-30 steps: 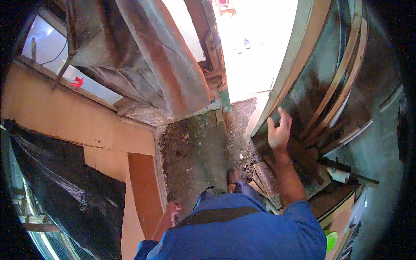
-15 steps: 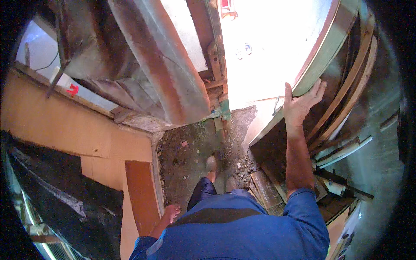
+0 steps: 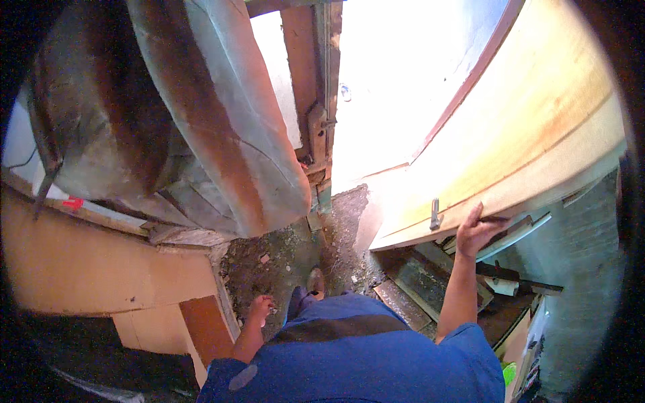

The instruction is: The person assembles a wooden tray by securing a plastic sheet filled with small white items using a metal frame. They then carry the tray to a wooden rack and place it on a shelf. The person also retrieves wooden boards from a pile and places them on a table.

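On the right, a pale wooden door (image 3: 510,161) stands swung inward, lit by the bright doorway. My right hand (image 3: 476,235) holds its edge, thumb up against the lit face and fingers curled at the edge, partly in shadow. A small metal handle (image 3: 435,213) sits on the door just left of that hand. My left hand (image 3: 261,309) hangs low at my left side over the dirt ground, touching nothing. Its fingers are slightly bent and apart, and nothing shows in them.
A large stained sheet (image 3: 228,134) bulges at the upper left beside a wooden door post (image 3: 326,87). Boards (image 3: 403,303) lie on the ground below the door, with stacked scraps and a pale pipe (image 3: 516,238) to the right. A plywood panel (image 3: 94,262) stands left.
The door has swung inward toward me, its lit face now showing widely. My right hand has come lower and nearer with the door edge. My left hand has risen slightly.
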Available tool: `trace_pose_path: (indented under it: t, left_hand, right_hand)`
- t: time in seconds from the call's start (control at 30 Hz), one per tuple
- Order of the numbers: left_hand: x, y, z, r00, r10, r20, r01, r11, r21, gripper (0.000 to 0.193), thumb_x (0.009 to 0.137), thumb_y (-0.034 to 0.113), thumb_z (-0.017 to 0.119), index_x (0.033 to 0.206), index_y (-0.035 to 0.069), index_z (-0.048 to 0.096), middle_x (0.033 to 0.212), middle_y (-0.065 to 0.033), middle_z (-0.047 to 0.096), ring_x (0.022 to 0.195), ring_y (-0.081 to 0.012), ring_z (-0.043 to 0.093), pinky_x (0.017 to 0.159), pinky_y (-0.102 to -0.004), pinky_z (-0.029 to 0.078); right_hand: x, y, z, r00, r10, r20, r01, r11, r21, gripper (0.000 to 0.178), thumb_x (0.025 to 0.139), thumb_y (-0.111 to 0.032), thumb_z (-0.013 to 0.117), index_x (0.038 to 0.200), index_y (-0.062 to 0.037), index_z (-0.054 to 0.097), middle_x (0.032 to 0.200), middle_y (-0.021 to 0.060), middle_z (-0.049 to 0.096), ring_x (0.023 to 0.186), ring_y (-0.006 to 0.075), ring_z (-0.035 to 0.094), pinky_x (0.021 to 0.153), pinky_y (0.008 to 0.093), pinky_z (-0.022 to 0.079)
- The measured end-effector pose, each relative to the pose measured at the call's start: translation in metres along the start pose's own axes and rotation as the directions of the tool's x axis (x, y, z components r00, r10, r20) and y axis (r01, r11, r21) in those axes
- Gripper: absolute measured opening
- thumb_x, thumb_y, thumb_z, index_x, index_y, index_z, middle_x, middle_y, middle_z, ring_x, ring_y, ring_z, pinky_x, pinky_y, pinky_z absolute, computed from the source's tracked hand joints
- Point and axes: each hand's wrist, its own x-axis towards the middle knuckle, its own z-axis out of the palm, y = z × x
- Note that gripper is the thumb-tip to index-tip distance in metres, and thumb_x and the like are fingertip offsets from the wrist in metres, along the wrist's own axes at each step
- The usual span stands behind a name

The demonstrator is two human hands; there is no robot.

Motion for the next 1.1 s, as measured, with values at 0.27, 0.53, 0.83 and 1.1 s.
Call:
trace_pose_path:
  t: [0.27, 0.53, 0.83, 1.1]
  left_hand:
    - [0.047, 0.068, -0.028, 0.997, 0.072, 0.026, -0.073, 0.996, 0.046, 0.02, 0.087, 0.015, 0.055, 0.106, 0.011, 0.061, 0.08, -0.002, 0.061, 0.065, -0.0136, 0.058, 0.052, -0.0312, 0.042]
    - [0.088, 0.083, -0.041, 0.955, -0.267, 0.13, 0.253, 0.961, 0.115, 0.023, 0.087, 0.024, 0.057, 0.107, 0.014, 0.061, 0.083, -0.0036, 0.063, 0.076, -0.018, 0.059, 0.064, -0.0349, 0.043]
    - [0.138, 0.144, 0.041, 0.996, -0.072, -0.052, 0.083, 0.965, 0.25, 0.019, 0.086, 0.025, 0.057, 0.101, 0.014, 0.062, 0.082, -0.003, 0.062, 0.073, -0.0166, 0.057, 0.064, -0.0339, 0.042]
    - [0.221, 0.217, 0.178, 0.991, -0.093, -0.092, 0.118, 0.938, 0.326, 0.019, 0.087, 0.024, 0.059, 0.098, 0.011, 0.067, 0.082, -0.0047, 0.064, 0.071, -0.0172, 0.058, 0.063, -0.0349, 0.044]
  right_hand:
    - [-0.005, 0.002, -0.006, 0.991, 0.052, -0.126, -0.075, 0.979, -0.189, 0.08, 0.096, -0.013, 0.055, 0.146, 0.0114, -0.003, 0.142, 0.0379, 0.022, 0.126, 0.0463, 0.04, 0.105, 0.0505, 0.037]
    - [-0.013, 0.029, 0.0, 0.939, 0.201, -0.28, -0.271, 0.932, -0.24, 0.079, 0.098, -0.015, 0.05, 0.147, 0.011, -0.007, 0.147, 0.0399, 0.014, 0.135, 0.0478, 0.029, 0.111, 0.0519, 0.027]
    - [-0.007, 0.024, 0.124, 0.989, -0.147, -0.023, 0.132, 0.94, -0.313, 0.078, 0.091, -0.01, 0.055, 0.152, -0.0004, 0.008, 0.153, 0.0361, -0.002, 0.141, 0.0539, 0.003, 0.113, 0.0616, 0.009]
    - [-0.032, 0.17, 0.375, 0.867, 0.402, 0.295, -0.333, 0.907, -0.256, 0.074, 0.081, -0.012, 0.062, 0.148, -0.0069, 0.03, 0.153, 0.0293, 0.018, 0.142, 0.047, 0.016, 0.115, 0.0584, 0.014]
